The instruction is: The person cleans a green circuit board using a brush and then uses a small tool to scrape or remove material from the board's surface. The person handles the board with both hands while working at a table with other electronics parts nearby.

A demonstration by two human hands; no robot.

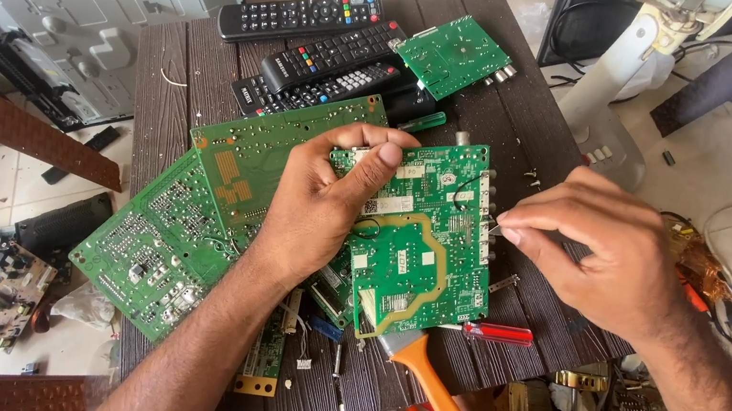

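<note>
Hands meet over one green circuit board (425,234) lying near the middle of the dark slatted table (164,98), seen from the head camera. The left hand (318,203) rests on that board's left edge, thumb stretched flat across its top and the other fingers curled under and pressed together, gripping the board. The right hand (606,246) sits at the board's right edge, thumb and forefinger pinched on something thin and pale at the edge connectors; what it is cannot be told.

Counting outward from that board: two larger green boards (189,227) lie overlapped just left of it, partly under the left hand, and one small green board (456,55) lies above it toward the table's far edge. Three black remote controls (325,59) are stacked side by side above and left of the held board. One small green-handled tool (422,122) lies just above it. Below it, touching its lower edge, lies one orange-handled scraper (442,405), and just beside that one red-handled screwdriver (497,332). One more loose board with dark parts (1,286) lies on the floor, well left of the table.
</note>
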